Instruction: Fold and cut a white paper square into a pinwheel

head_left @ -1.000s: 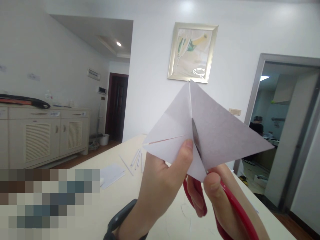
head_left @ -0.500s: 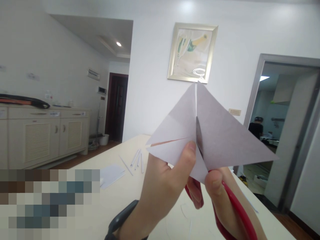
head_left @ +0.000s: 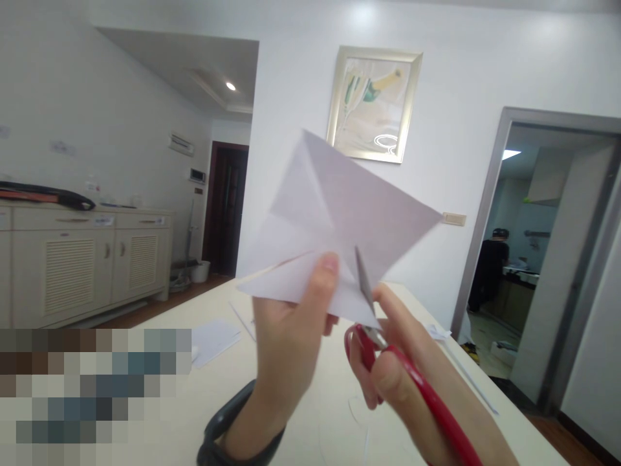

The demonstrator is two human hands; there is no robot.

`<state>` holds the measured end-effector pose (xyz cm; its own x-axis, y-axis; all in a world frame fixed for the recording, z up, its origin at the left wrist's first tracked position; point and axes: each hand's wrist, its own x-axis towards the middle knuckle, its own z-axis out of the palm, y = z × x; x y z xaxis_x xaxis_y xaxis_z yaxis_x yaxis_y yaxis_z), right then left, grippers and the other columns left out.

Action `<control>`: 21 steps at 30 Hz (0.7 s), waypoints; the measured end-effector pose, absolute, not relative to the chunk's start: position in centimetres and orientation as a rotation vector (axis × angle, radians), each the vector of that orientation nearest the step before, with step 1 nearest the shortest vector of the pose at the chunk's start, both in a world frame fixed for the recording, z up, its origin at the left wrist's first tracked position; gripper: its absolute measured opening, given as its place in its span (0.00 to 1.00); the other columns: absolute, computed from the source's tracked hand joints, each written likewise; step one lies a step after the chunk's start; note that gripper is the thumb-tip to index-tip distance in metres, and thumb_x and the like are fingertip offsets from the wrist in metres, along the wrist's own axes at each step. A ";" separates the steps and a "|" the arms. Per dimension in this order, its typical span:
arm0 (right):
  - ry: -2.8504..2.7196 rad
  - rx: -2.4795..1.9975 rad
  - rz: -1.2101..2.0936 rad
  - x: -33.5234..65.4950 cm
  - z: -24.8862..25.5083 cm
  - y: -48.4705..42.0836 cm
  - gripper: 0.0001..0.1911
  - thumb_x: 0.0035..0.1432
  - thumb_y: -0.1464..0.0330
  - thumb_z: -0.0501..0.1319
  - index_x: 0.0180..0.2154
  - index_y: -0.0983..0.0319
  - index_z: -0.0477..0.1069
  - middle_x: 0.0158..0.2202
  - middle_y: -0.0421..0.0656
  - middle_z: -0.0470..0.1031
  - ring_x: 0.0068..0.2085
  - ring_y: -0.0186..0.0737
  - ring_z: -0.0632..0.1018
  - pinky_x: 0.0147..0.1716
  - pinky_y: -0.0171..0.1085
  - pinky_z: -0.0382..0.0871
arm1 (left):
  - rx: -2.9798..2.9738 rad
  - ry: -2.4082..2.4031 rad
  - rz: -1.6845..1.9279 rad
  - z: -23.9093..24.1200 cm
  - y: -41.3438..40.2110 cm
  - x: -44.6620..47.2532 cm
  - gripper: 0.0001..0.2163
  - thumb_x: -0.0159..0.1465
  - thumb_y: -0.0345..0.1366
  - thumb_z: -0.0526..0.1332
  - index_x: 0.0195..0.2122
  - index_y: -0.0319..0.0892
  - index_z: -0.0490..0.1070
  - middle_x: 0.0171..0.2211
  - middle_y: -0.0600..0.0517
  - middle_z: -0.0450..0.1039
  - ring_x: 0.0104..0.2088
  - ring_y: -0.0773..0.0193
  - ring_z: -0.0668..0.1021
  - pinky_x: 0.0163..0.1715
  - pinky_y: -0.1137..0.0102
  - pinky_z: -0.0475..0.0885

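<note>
My left hand [head_left: 291,343] is closed on a sheet of white paper [head_left: 373,200], thumb on the near face and the other fingers mostly behind it. The paper is held up over the table, with creases and a narrow cut running in from its left edge. My right hand [head_left: 398,369] grips red-handled scissors [head_left: 366,285]. One blade lies in front of the paper's lower right part, pointing up; the other blade is largely hidden. A dark band is around my left wrist.
The cream table [head_left: 301,414] bears a white paper piece [head_left: 218,342], narrow paper strips [head_left: 242,321] and thin scraps. More paper [head_left: 439,332] lies at its right edge. A person [head_left: 490,265] stands beyond the doorway at right. A cabinet [head_left: 87,259] stands at left.
The paper has moved left and turned, its upper point now left of the framed picture. The slit between its upper points is no longer visible. The scissors sit lower on the sheet.
</note>
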<state>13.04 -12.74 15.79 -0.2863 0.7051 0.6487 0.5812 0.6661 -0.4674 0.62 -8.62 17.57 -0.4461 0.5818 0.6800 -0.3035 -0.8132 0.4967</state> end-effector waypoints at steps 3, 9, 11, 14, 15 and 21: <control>-2.126 -1.169 0.335 13.0 16.7 -13.2 0.18 0.53 0.50 0.58 0.39 0.55 0.66 0.22 0.37 0.72 0.22 0.37 0.71 0.19 0.32 0.61 | 1.165 0.274 2.392 18.5 -7.4 -2.2 0.10 0.57 0.29 0.61 0.20 0.41 0.64 0.19 0.58 0.63 0.18 0.73 0.66 0.12 0.77 0.58; -2.000 -1.179 0.481 16.3 17.0 -10.6 0.16 0.59 0.53 0.53 0.36 0.58 0.68 0.20 0.38 0.68 0.21 0.35 0.71 0.19 0.32 0.63 | 1.558 0.312 2.158 19.0 -5.6 -6.6 0.05 0.55 0.29 0.59 0.23 0.42 0.73 0.21 0.53 0.71 0.25 0.63 0.73 0.22 0.70 0.69; -1.930 -1.071 0.477 17.4 17.2 -9.7 0.15 0.61 0.55 0.52 0.32 0.59 0.66 0.20 0.38 0.68 0.23 0.35 0.71 0.23 0.34 0.65 | 1.726 0.485 1.978 18.7 -5.2 -6.6 0.04 0.54 0.34 0.61 0.25 0.44 0.74 0.23 0.52 0.74 0.26 0.60 0.74 0.21 0.69 0.70; -1.772 -0.916 0.397 18.1 17.6 -9.3 0.14 0.62 0.56 0.51 0.34 0.59 0.64 0.23 0.39 0.69 0.26 0.36 0.72 0.27 0.36 0.67 | 1.944 0.665 1.657 18.4 -4.9 -5.8 0.05 0.54 0.37 0.62 0.27 0.44 0.75 0.26 0.50 0.76 0.26 0.58 0.75 0.20 0.69 0.70; -1.736 -0.881 0.386 18.1 17.7 -9.3 0.14 0.62 0.55 0.51 0.36 0.58 0.64 0.25 0.40 0.70 0.26 0.36 0.72 0.28 0.36 0.68 | 1.994 0.694 1.569 18.4 -4.9 -5.5 0.06 0.54 0.37 0.62 0.29 0.43 0.76 0.27 0.49 0.76 0.26 0.58 0.76 0.20 0.69 0.70; -1.687 -0.880 0.358 17.3 17.7 -10.4 0.12 0.57 0.56 0.59 0.38 0.56 0.65 0.32 0.39 0.72 0.30 0.34 0.74 0.28 0.32 0.69 | 2.103 0.756 1.364 18.3 -5.5 -4.0 0.09 0.57 0.36 0.59 0.35 0.40 0.74 0.30 0.48 0.77 0.27 0.60 0.77 0.21 0.73 0.70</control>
